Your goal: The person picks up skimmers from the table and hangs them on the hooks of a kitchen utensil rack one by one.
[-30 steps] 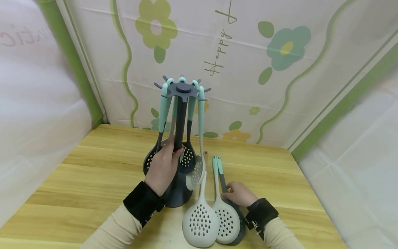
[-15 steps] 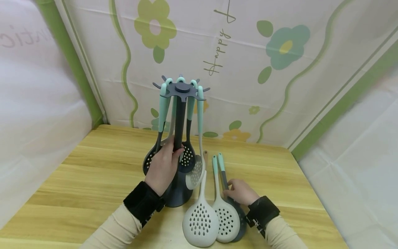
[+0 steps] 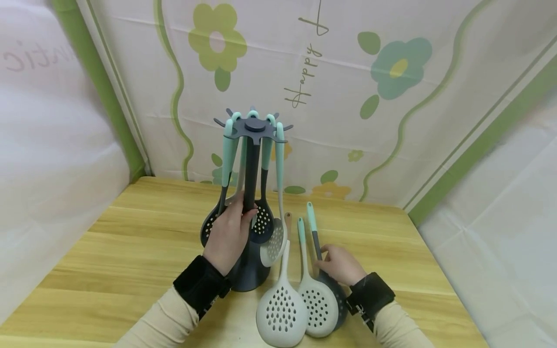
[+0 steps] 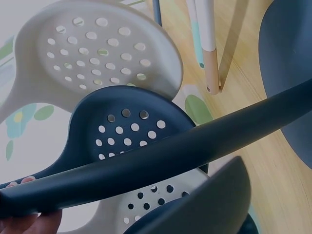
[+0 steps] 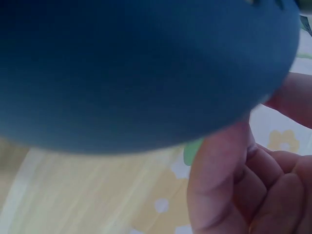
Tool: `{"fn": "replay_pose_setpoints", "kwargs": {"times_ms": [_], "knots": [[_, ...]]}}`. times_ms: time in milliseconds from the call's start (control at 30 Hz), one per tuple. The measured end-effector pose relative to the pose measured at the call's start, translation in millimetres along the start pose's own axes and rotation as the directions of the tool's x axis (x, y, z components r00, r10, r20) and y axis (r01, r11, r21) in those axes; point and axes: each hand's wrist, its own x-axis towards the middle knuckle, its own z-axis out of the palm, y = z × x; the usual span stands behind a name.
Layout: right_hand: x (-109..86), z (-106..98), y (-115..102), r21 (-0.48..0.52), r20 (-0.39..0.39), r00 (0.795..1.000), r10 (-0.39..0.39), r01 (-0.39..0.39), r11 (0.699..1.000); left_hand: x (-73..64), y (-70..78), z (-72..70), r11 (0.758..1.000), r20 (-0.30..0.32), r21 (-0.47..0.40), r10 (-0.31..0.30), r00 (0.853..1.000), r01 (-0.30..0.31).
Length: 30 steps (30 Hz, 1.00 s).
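My left hand (image 3: 228, 232) grips the dark post of an upright utensil stand (image 3: 252, 169). Mint-handled skimmers hang from its top, among them a dark slotted one (image 3: 263, 224) and a pale one (image 3: 273, 246). In the left wrist view the post (image 4: 146, 168) crosses in front of the perforated heads. My right hand (image 3: 341, 265) pinches the shaft of a dark skimmer (image 3: 311, 217) with a mint handle end. Its dark head (image 5: 146, 87) fills the right wrist view, beside my curled fingers (image 5: 219, 180); in the head view that head is partly hidden behind the pale skimmer.
Left of the dark skimmer lie a pale skimmer with round holes (image 3: 319, 314) and a whitish one with teardrop holes (image 3: 283, 314). A brown handle end (image 3: 288, 218) shows behind the stand. Printed fabric (image 3: 270, 58) borders the wooden table (image 3: 109, 261) at the back.
My right hand has shifted slightly forward with the dark skimmer, and its handle end now sits farther back, apart from the pale skimmer's handle. My left hand stays on the post.
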Motion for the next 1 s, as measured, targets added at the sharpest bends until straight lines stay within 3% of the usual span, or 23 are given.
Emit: {"fn": "replay_pose_setpoints", "kwargs": {"times_ms": [300, 600, 1000], "knots": [[-1.1, -11.4, -5.7, -0.051, -0.058, 0.998, -0.003, 0.000, 0.999, 0.4, 0.2, 0.2, 1.000, -0.006, 0.003, 0.006, 1.000, -0.006], [-0.6, -22.3, -2.8, -0.107, -0.151, 0.986, -0.066, 0.050, 0.993, -0.5, -0.3, 0.1, 1.000, -0.010, 0.003, 0.006, 1.000, -0.006], [-2.0, -27.0, -3.6, -0.148, -0.174, 0.982, -0.077, 0.051, 0.988, -0.9, -0.4, 0.8, 1.000, -0.006, 0.016, -0.002, 1.000, 0.003]]}}
